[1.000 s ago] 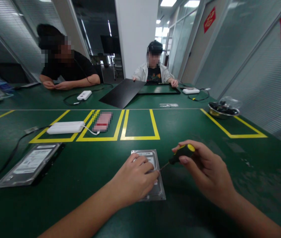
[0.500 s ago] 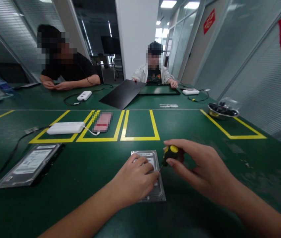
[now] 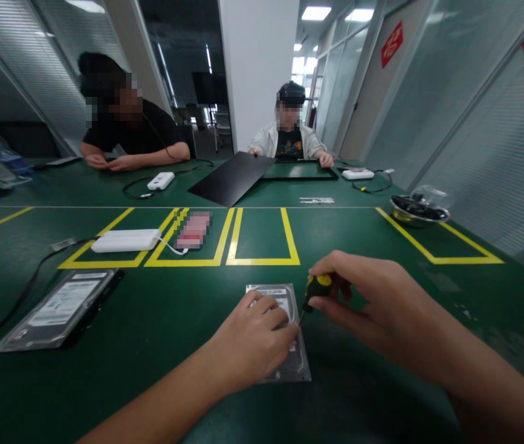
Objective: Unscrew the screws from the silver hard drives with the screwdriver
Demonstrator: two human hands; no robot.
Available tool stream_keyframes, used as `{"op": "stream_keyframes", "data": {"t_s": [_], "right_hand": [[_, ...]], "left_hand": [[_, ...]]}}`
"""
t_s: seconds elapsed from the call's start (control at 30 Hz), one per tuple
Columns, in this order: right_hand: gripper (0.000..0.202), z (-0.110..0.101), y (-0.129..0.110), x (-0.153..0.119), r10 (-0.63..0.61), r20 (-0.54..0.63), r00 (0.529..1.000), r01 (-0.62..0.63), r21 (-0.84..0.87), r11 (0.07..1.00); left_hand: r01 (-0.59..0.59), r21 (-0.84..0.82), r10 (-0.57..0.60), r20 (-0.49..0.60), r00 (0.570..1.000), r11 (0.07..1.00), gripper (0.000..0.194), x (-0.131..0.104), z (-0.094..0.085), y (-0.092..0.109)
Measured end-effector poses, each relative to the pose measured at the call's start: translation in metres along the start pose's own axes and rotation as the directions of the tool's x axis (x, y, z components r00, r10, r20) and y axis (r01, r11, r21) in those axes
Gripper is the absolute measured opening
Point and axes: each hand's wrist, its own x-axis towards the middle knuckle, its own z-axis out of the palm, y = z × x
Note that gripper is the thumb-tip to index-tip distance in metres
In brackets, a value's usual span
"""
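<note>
A silver hard drive with a white label lies flat on the green table in front of me. My left hand rests over it with curled fingers; its thumb and fingertips are at the drive's right edge, by the screwdriver tip. Between the thumb and fingers of my right hand is a short black and yellow screwdriver, tilted, its thin shaft pointing down to that edge. Whether the tip sits in a screw is too small to tell. To the left lies a second hard drive.
A white power bank and a blurred pink phone lie by yellow tape outlines. A bowl of dark parts stands at the right. Across the table, one person holds a black panel; another leans on their forearms.
My right hand's fingers have shifted around the screwdriver handle, with the index finger more bent. My left hand stays on the drive. The whole view has shifted slightly.
</note>
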Motion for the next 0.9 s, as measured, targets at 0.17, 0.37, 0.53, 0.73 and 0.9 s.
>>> {"op": "stream_keyframes", "data": {"t_s": [0.17, 0.37, 0.53, 0.73, 0.9], "right_hand": [[0.015, 0.0011, -0.0011, -0.0028, 0.044, -0.017, 0.999, -0.045, -0.055, 0.998], [0.008, 0.0063, -0.0035, -0.0023, 0.037, -0.061, 0.997, -0.044, -0.121, 0.992], [0.004, 0.0073, -0.0058, -0.0003, 0.003, -0.101, 0.995, -0.013, -0.097, 0.995], [0.021, 0.0025, -0.0059, -0.0020, -0.025, -0.100, 0.995, 0.030, 0.046, 0.999], [0.019, 0.0047, -0.0040, -0.0018, 0.000, -0.112, 0.994, 0.008, 0.067, 0.998]], "left_hand": [[0.005, -0.008, -0.005, 0.005, 1.000, 1.000, 0.019, 0.0001, 0.0004, -0.0004], [0.018, -0.024, -0.018, 0.020, 1.000, 1.000, 0.019, 0.0006, -0.0013, 0.0005], [0.064, -0.123, -0.060, 0.032, 0.998, 0.990, 0.016, 0.0001, -0.0039, -0.0002], [0.081, -0.196, -0.080, 0.012, 0.997, 0.977, 0.016, -0.0036, -0.0054, 0.0000], [0.087, -0.217, -0.087, 0.009, 0.996, 0.972, 0.017, -0.0050, -0.0053, 0.0009]]}}
